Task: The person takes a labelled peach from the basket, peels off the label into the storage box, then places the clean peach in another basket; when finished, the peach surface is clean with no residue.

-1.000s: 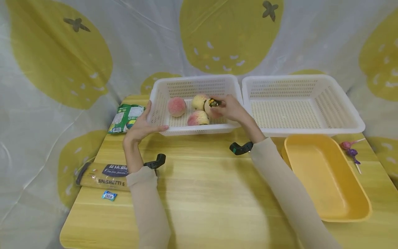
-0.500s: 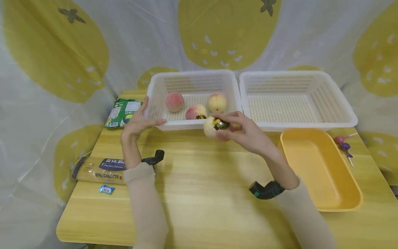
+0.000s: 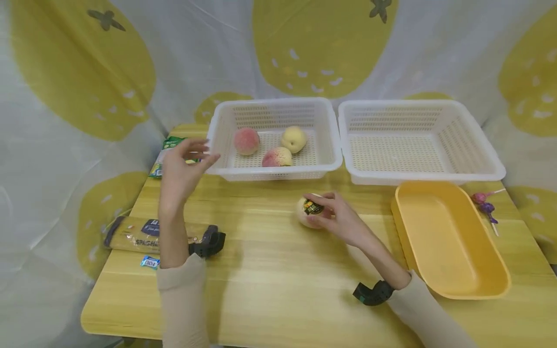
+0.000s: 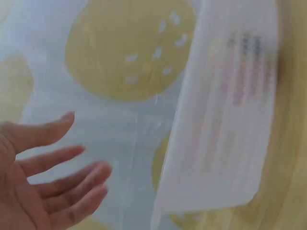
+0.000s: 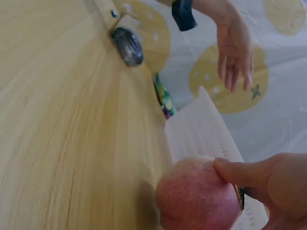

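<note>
In the head view my right hand (image 3: 341,220) grips a peach (image 3: 304,213) with a dark label, in front of the left white basket (image 3: 278,171). The right wrist view shows the pink side of this peach (image 5: 196,196), with the thumb pressed on it. Inside the left basket lie a red peach (image 3: 246,141), a pale peach (image 3: 294,139) and a pink-and-yellow peach (image 3: 277,157). Near that basket's left end my left hand (image 3: 184,166) is raised with its fingers apart and holds nothing. In the left wrist view this hand (image 4: 53,182) is away from the basket wall.
A second white basket (image 3: 428,178) stands to the right, with a yellow tub (image 3: 452,241) before it. Two lollipops (image 3: 484,203) lie beside the tub. At left are a green packet (image 3: 157,166), a spaghetti pack (image 3: 130,236) and a small blue wrapped sweet (image 3: 150,262).
My right hand has taken the labelled peach out of the left basket and brought it forward over the table. My left hand has let go of the basket's rim and moved left.
</note>
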Available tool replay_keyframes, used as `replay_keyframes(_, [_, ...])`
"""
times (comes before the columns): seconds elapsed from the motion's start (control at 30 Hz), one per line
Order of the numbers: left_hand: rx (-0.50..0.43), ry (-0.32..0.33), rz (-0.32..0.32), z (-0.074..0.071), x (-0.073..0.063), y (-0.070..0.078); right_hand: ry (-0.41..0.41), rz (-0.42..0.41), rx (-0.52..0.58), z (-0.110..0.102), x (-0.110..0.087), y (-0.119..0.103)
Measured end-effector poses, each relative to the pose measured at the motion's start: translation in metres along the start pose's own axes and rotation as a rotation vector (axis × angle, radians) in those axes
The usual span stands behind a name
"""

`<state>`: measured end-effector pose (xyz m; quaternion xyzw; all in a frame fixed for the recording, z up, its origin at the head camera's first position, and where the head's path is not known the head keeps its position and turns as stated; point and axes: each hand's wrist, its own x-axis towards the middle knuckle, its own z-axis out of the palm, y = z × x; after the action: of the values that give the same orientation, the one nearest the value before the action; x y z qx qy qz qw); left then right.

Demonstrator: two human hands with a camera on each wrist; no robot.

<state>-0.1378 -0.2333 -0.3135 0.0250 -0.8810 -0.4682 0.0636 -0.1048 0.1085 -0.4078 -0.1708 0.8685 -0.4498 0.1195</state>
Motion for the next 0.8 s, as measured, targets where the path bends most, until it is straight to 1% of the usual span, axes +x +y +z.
replay_keyframes(0.03, [0.000, -0.041, 0.041, 0.010, -0.007, 0.005, 0.007, 0.007, -0.010, 0.000, 0.000, 0.002])
replay_keyframes(0.07, [0.000, -0.104, 0.078, 0.023, -0.014, 0.008, 0.014, 0.011, -0.019, 0.001, -0.001, 0.003])
replay_keyframes(0.13, [-0.002, -0.260, 0.135, 0.051, -0.028, 0.014, 0.027, 0.015, -0.033, 0.002, -0.001, 0.005])
replay_keyframes(0.17, [-0.009, -0.337, 0.149, 0.066, -0.034, 0.014, 0.033, 0.012, -0.037, 0.003, -0.001, 0.006])
replay_keyframes(0.2, [-0.007, -0.401, 0.153, 0.081, -0.039, 0.014, 0.040, 0.006, -0.044, 0.004, 0.000, 0.006])
replay_keyframes(0.23, [-0.002, -0.451, 0.151, 0.095, -0.043, 0.013, 0.047, -0.002, -0.048, 0.005, 0.000, 0.007])
replay_keyframes(0.27, [0.005, -0.486, 0.152, 0.107, -0.046, 0.011, 0.052, -0.012, -0.056, 0.006, 0.000, 0.008])
replay_keyframes(0.33, [0.003, -0.523, 0.145, 0.127, -0.048, 0.006, 0.052, -0.034, -0.061, 0.009, 0.001, 0.009])
replay_keyframes(0.37, [-0.012, -0.533, 0.133, 0.135, -0.049, 0.003, 0.050, -0.045, -0.065, 0.009, 0.000, 0.009])
replay_keyframes(0.43, [-0.049, -0.540, 0.117, 0.144, -0.047, -0.001, 0.041, -0.061, -0.073, 0.010, -0.001, 0.010])
replay_keyframes(0.53, [-0.159, -0.553, 0.083, 0.153, -0.044, -0.006, 0.019, -0.052, -0.067, 0.008, -0.003, 0.009])
replay_keyframes(0.63, [-0.280, -0.573, 0.044, 0.161, -0.041, -0.009, 0.000, -0.027, -0.054, 0.004, -0.007, 0.010])
replay_keyframes(0.7, [-0.355, -0.593, 0.029, 0.165, -0.039, -0.012, -0.012, -0.017, -0.042, 0.000, -0.009, 0.011])
replay_keyframes(0.8, [-0.404, -0.614, 0.021, 0.167, -0.036, -0.015, -0.019, -0.021, -0.007, -0.005, -0.011, 0.014])
